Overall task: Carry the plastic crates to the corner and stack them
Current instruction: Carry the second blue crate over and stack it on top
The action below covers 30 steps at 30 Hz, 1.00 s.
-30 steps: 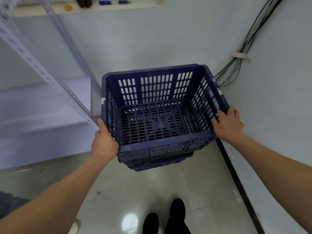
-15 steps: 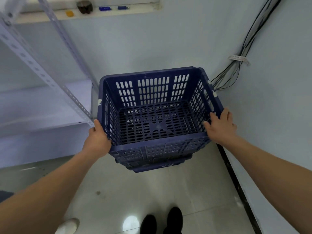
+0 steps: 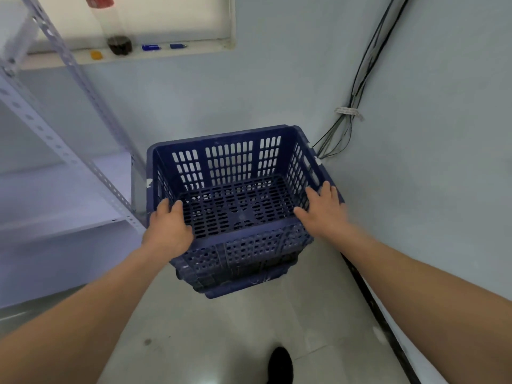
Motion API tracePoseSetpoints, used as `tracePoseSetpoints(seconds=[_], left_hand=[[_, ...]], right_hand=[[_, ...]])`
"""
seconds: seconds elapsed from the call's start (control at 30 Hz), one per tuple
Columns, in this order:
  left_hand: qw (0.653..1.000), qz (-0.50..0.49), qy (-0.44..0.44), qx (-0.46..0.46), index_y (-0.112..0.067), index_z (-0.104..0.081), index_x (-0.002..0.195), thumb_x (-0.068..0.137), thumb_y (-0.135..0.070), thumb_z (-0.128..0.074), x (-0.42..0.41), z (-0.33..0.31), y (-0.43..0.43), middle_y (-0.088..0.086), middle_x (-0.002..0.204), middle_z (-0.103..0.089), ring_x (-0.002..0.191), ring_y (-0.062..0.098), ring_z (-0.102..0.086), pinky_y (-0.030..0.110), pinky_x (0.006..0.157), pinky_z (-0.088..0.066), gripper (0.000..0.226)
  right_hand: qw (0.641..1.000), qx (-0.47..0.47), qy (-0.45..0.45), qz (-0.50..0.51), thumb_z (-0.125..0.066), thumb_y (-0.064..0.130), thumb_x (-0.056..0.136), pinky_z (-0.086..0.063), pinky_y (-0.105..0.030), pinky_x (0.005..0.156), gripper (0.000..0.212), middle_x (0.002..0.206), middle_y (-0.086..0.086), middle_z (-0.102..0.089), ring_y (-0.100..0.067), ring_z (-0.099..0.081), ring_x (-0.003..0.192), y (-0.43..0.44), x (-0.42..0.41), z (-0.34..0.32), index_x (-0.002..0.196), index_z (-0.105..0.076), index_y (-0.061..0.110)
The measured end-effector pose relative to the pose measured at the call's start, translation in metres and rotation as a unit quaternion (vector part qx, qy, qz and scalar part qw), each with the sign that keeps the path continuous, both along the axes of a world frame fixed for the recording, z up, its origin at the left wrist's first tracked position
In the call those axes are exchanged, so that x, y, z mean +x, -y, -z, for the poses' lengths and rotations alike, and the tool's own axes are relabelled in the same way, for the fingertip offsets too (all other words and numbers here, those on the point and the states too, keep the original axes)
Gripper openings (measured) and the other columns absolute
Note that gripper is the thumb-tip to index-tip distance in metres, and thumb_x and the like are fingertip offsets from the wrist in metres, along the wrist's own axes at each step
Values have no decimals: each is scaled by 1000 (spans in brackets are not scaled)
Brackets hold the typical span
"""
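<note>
Our left hand [image 3: 168, 231] curls over the near-left rim of the dark blue slotted plastic crate [image 3: 235, 206], our right hand [image 3: 324, 212] lies flatter on its right rim. It sits open-side up atop the stacked blue crates [image 3: 243, 275] on the pale tiled floor [image 3: 221, 342], in the corner beside the grey metal shelving [image 3: 69, 162]. Since a second ago it sank; long axis runs left-right
</note>
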<state>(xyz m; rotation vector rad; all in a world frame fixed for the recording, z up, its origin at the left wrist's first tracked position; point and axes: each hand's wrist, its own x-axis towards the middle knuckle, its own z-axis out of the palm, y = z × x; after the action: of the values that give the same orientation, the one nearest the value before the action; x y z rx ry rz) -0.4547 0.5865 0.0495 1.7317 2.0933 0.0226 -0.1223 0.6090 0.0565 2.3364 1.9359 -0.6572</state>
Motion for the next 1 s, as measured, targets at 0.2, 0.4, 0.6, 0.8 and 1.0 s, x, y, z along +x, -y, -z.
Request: tracePoseSetpoints(seconds=[0.2,0.4,0.6,0.8,1.0], left_hand=[[995,62,48,61,-19,-16,159,92,-60,-53,22,-39,18,5,167,-8,152,30,-15,52,116,-33,86],[969,188,110,114,-20,-18,159,90,-69,-48,85,-70,44,3,167,-12,152,25,-16,48,117,-31,90],[917,330,196,109,-17,-20,159,90,-64,-51,202,-86,101,4,166,-14,152,23,-15,45,121,-24,89],[853,460,234,73,-14,-25,156,92,-55,-56,322,-101,216,10,164,-19,151,25,-18,45,121,-24,82],[773,582,244,59,-12,-29,154,87,-60,-56,426,-118,382,10,162,-23,151,22,-20,40,122,-23,86]], right_hand=[[996,68,-45,35,-46,61,100,-13,-56,125,79,172,-11,4,-30,4,158,54,-16,-31,164,-14,25],[982,124,-70,122,-43,64,99,-14,-53,123,80,172,-12,-1,-26,-1,158,141,8,-66,163,-15,25],[955,163,-52,243,-46,60,100,-13,-50,124,80,172,-11,-1,-26,-1,158,268,71,-93,163,-16,23],[905,196,-24,378,-49,59,99,-13,-48,125,80,172,-12,-3,-26,-1,158,431,131,-108,163,-19,22],[834,213,2,510,-49,58,99,-14,-48,125,78,171,-11,-6,-24,-1,158,638,166,-112,162,-20,22]])
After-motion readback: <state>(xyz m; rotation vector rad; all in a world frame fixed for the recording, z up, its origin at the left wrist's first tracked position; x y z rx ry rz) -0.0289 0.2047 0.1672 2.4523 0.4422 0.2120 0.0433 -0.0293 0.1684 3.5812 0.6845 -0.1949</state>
